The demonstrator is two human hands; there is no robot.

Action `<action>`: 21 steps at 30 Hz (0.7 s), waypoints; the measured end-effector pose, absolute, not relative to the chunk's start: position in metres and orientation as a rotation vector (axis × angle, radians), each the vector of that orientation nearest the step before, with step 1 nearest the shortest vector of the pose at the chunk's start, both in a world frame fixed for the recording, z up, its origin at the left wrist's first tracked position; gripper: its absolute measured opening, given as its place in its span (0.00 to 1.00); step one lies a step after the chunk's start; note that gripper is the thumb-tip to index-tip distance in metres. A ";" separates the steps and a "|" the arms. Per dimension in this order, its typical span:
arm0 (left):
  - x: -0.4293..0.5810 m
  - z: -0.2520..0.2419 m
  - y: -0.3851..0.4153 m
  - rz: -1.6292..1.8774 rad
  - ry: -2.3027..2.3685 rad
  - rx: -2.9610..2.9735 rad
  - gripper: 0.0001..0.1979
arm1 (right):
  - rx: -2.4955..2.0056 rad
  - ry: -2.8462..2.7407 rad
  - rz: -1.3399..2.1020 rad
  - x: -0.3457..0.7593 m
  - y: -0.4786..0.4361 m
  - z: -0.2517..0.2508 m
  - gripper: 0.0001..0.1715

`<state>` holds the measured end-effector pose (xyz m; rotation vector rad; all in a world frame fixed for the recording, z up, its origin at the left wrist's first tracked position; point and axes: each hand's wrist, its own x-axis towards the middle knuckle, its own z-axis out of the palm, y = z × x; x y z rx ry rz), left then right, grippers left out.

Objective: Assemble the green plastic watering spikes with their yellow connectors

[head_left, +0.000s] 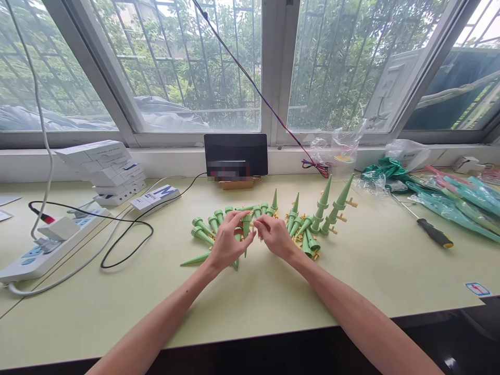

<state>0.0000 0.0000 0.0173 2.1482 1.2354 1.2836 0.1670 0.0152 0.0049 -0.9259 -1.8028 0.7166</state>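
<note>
Between the thumb and fingers of my left hand point(228, 240) is a green plastic plant watering spike point(246, 225), its tip pointing down. My right hand point(275, 237) is closed in a pinch on a small yellow valve point(253, 226) at the spike's side. Several loose green spikes point(202, 229) lie to the left of and behind my hands. To the right, spikes with yellow valves point(307, 242) lie in a cluster, and taller stacks of spikes point(338, 204) stand point up beside them.
A tablet point(236, 154) leans by the window. White boxes point(117, 172) and a power strip point(50, 250) with cables are at left. A screwdriver point(435, 233) and plastic bags point(453, 200) lie at right. The table's front edge runs below my forearms.
</note>
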 end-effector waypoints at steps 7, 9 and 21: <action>0.000 0.016 -0.001 1.289 1.254 2.172 0.20 | -0.944 -1.807 0.737 0.166 0.016 0.004 0.22; 0.001 0.016 -0.001 1.290 1.252 2.177 0.20 | -0.963 -1.813 0.738 0.166 0.017 0.003 0.24; 0.001 0.017 0.001 1.326 1.331 2.150 0.17 | -0.925 -1.765 0.670 0.166 0.017 0.003 0.11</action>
